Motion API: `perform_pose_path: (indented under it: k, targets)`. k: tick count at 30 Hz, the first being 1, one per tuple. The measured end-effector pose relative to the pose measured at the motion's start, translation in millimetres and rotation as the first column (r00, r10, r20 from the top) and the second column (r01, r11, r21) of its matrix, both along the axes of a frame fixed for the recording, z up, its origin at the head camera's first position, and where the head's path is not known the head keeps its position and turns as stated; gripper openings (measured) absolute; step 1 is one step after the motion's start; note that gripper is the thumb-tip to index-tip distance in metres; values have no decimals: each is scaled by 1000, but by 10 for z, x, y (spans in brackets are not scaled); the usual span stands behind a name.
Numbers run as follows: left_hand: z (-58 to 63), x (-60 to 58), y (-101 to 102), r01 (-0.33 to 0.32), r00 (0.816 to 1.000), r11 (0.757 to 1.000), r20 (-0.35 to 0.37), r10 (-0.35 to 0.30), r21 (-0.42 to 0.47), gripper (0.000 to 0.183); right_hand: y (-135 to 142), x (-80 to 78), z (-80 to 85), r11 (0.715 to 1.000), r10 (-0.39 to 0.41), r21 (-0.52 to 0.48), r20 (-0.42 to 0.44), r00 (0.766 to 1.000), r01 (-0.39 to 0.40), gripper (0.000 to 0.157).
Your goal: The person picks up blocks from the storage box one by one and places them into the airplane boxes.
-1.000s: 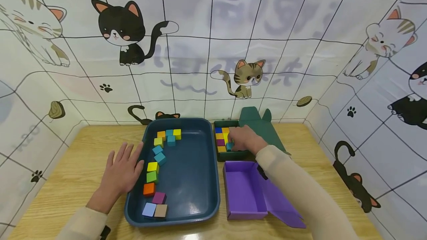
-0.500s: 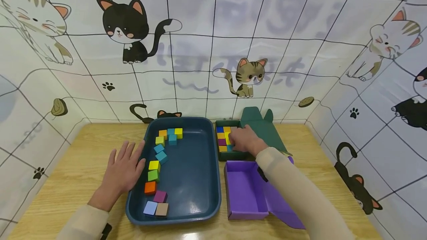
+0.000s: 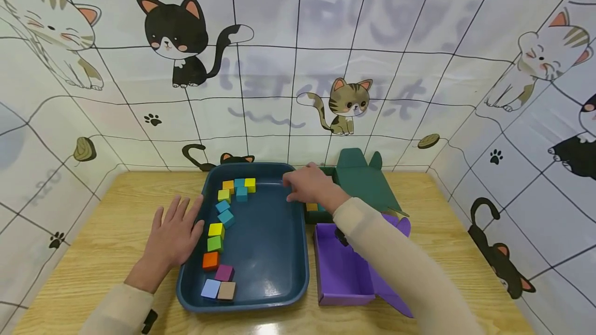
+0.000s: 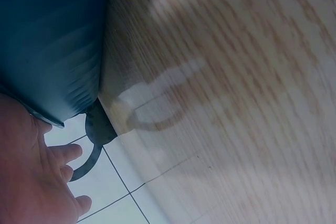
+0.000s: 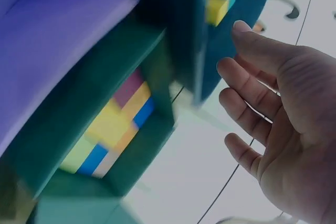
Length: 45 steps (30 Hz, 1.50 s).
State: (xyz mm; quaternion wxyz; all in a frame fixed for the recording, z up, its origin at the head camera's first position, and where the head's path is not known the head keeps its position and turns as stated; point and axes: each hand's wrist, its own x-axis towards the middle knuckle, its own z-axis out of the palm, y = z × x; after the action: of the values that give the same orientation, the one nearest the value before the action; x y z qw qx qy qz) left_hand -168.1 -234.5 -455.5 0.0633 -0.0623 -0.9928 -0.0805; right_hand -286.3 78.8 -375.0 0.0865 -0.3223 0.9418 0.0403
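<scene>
My left hand point(image 3: 172, 237) lies with straight, spread fingers at the left rim of a dark blue tray point(image 3: 263, 257). Along the tray's left side sit several coloured cubes, among them a yellow cube point(image 3: 216, 230), an orange cube point(image 3: 210, 261) and a tan cube point(image 3: 226, 291). Over the tray's upper right corner is my right hand point(image 3: 309, 186), fingers loosely bent; the right wrist view shows nothing between thumb and fingers. Beneath that hand stands a green box point(image 3: 321, 217), partly hidden, with coloured cubes point(image 5: 110, 124) packed flat in it.
In front of the green box stands a purple box point(image 3: 344, 300), its lid folded out to the right under my forearm. The green lid point(image 3: 365, 182) leans back toward the cat-print wall cloth point(image 3: 270, 66). Everything stands on a wooden table point(image 3: 447, 252).
My right hand has lifted out of the green box and moved left to the tray's upper right corner. The left hand stays at the tray's rim.
</scene>
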Motion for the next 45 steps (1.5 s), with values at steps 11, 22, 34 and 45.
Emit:
perform_pose_path:
  k: [11, 22, 34, 45]
  targets:
    - [-17, -3, -17, -6, 1000, 1000, 5, 6, 10, 59, -874, 263, -132, 977, 190, 112, -65, 980, -182, 42]
    - [-3, -2, 19, -6, 1000, 1000, 14, 6, 1, 56, -1254, 317, -376, 970, 207, 138, -49, 977, -199, 42]
    - [-46, -20, -12, -8, 1000, 1000, -7, 8, -14, 57, -1353, 290, -483, 976, 190, 117, -40, 981, -184, 50]
    - [-46, -14, -2, -7, 1000, 1000, -11, 7, -17, 57, -1410, 316, -537, 977, 171, 135, -46, 984, -164, 41]
